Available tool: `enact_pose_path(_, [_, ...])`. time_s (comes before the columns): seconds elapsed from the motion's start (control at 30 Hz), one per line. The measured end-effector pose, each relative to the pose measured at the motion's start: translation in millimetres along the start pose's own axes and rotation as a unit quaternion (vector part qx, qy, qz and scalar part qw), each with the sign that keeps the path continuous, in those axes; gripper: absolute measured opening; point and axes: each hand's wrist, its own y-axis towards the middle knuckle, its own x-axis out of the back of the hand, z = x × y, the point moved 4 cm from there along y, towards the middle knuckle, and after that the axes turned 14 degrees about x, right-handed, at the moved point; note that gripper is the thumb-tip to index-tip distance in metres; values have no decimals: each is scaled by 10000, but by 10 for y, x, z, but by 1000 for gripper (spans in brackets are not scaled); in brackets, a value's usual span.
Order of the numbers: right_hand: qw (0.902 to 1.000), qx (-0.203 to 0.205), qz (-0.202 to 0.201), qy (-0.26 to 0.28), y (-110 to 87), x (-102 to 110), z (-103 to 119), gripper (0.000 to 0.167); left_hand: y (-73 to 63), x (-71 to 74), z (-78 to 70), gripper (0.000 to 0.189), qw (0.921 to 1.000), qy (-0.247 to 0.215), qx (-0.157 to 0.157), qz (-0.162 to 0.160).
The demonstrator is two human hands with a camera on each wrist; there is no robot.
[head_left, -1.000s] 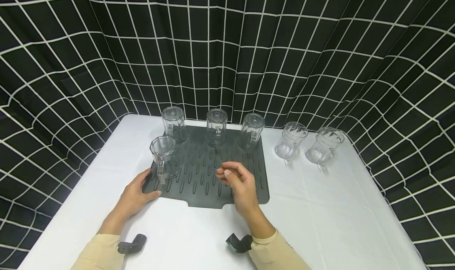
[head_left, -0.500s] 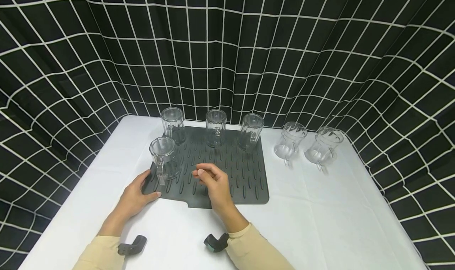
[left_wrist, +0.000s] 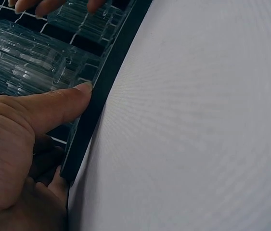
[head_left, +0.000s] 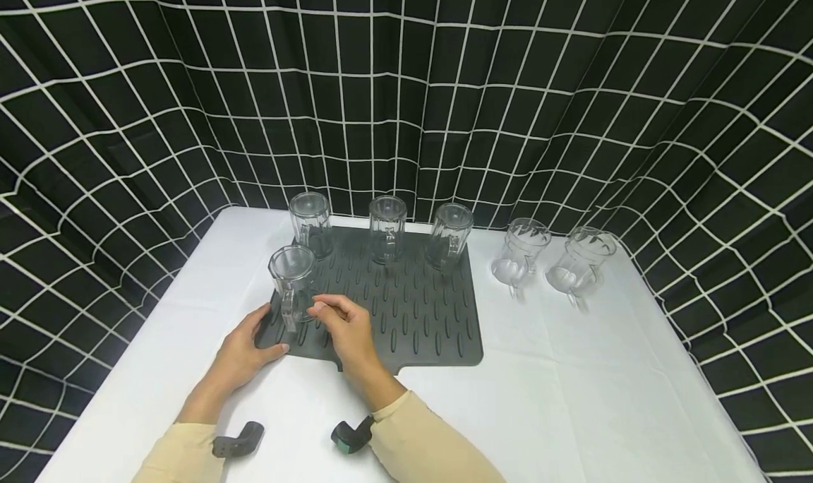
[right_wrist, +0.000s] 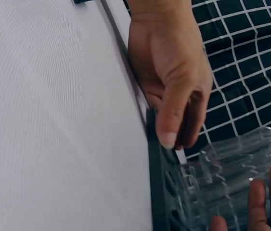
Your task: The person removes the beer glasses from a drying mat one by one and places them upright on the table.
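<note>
A black curtain [head_left: 406, 80] with a white grid wraps round the far, left and right sides. In front lies the white tabletop [head_left: 571, 405], carrying a dark grey ribbed mat [head_left: 432, 320]. The person's left hand [head_left: 238, 352] is spread round the mat's near left corner, thumb on the near edge. The right hand [head_left: 346, 331] has its fingers loosely bent, thumb apart from them, right beside the near glass mug [head_left: 288, 275] at the mat's left; I can't tell whether they touch. Along the mat's far edge stand a left mug [head_left: 311, 223], a middle mug [head_left: 387, 229] and a right mug [head_left: 449, 237]. Two more clear mugs [head_left: 526, 248] stand upright farther right, off the mat.
</note>
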Motion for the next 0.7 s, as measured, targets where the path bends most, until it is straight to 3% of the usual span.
enact_pose_path(0.27, [9996,-263,-29,55,15,-128,-180,32,16,-6,5,92,10000,-5,-24,-59])
enact_pose_path(0.7, [9983,-562,21,171,36,-274,-260,26,-3,-9,14,91,9999,-35,-20,-105])
